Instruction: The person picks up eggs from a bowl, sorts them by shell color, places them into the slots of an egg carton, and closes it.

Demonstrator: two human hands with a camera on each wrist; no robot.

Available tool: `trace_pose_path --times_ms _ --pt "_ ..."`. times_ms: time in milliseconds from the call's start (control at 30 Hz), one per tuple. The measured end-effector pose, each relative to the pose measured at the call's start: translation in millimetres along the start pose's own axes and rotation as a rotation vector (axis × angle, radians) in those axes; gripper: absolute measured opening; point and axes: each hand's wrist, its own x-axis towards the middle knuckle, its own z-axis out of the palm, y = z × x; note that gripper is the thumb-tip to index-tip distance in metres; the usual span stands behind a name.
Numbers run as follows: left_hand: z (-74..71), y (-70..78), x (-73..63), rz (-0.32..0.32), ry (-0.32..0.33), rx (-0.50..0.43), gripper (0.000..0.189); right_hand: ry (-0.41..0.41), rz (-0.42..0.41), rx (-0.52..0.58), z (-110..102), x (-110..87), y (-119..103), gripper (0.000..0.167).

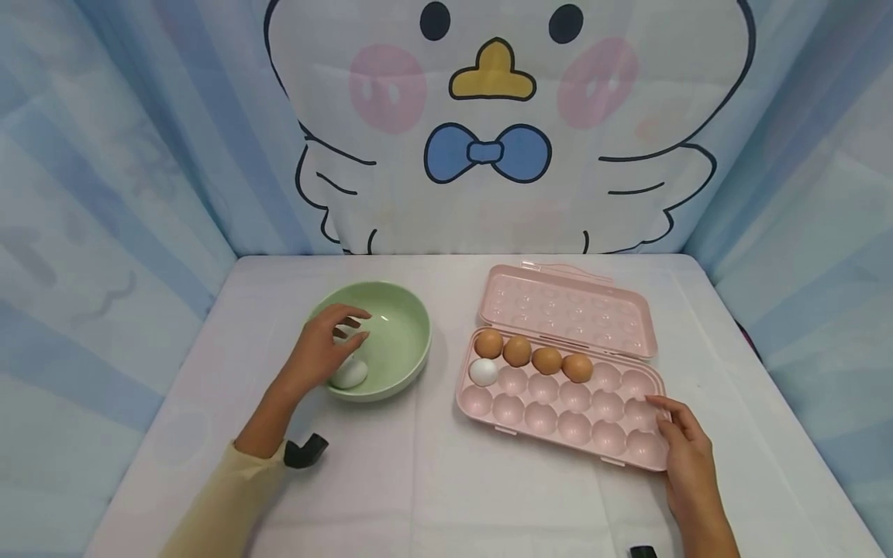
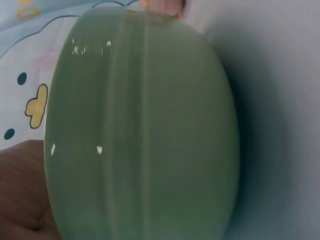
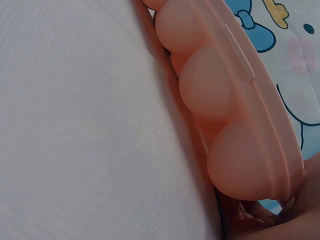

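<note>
My left hand (image 1: 328, 345) reaches over the light green bowl (image 1: 408, 337), fingers and thumb spread apart with nothing seen between them. Below the thumb, a white egg (image 1: 351, 373) lies inside the bowl near its left wall. In the left wrist view the outer wall of the bowl (image 2: 190, 125) hides the fingers. My right hand (image 1: 687, 449) grips the right end of the pink egg carton (image 1: 558, 403), one digit on top. From the right wrist view, fingers curl at the end of the carton (image 3: 240, 155). Several brown eggs (image 1: 517, 351) fill part of the back row; one white egg (image 1: 484, 372) sits in the middle row.
The carton's lid (image 1: 568, 310) lies folded back behind it. A white cloth covers the table (image 1: 432, 496). Blue patterned curtains (image 1: 125, 232) stand on the sides, with a cartoon-printed cloth (image 1: 488, 209) at the back.
</note>
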Motion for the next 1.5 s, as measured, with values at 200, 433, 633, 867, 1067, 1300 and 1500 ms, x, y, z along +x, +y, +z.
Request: trace_pose_path --times_ms 200,433,633,867,1067,1300,1500 --pt "-2.3 -8.0 3.3 -0.055 0.045 -0.013 0.037 -0.001 0.011 0.003 -1 0.8 1 0.039" --pt "-4.2 -8.1 3.7 -0.091 0.063 0.022 0.043 -0.013 -0.001 0.011 -1 0.9 1 0.038" --pt "-2.6 -2.9 5.6 -0.170 0.003 0.073 0.049 -0.010 -0.001 0.006 -1 1.4 0 0.039" --pt "0.8 -5.2 13.5 -0.116 -0.025 0.191 0.051 -0.002 0.013 0.003 0 0.6 -1 0.039" --pt "4.1 -6.4 19.4 -0.073 -0.041 0.301 0.052 -0.004 0.011 0.011 0 1.0 0 0.039" --pt "7.3 -3.1 22.5 -0.143 -0.076 0.366 0.049 -0.008 0.005 0.015 -1 0.9 1 0.039" --pt "10.0 -2.1 23.8 -0.161 -0.064 0.348 0.044 -0.004 0.008 0.015 0 1.2 1 0.039"
